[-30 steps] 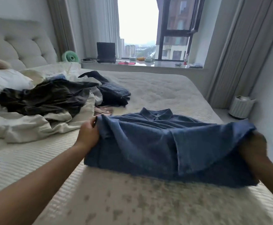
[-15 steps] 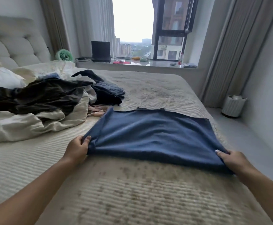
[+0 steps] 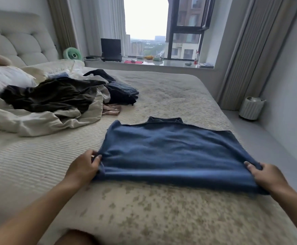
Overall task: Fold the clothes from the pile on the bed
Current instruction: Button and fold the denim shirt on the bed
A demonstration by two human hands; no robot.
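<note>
A blue denim shirt (image 3: 172,151) lies folded flat on the bed (image 3: 162,218), its collar pointing away from me. My left hand (image 3: 84,167) pinches the shirt's near left corner. My right hand (image 3: 266,175) grips the near right corner, thumb on top of the cloth. A pile of unfolded clothes (image 3: 56,96), dark and cream garments, lies to the left on the bed, well apart from both hands.
A tufted headboard (image 3: 19,38) and pillows are at the far left. The windowsill (image 3: 149,63) holds a laptop, a green fan and small items. A white ribbed bin (image 3: 252,107) stands on the floor to the right of the bed's edge.
The raised half of the shirt came down over the rest and now lies flat. Both hands slid back to the near corners and pulled the shirt a little toward me.
</note>
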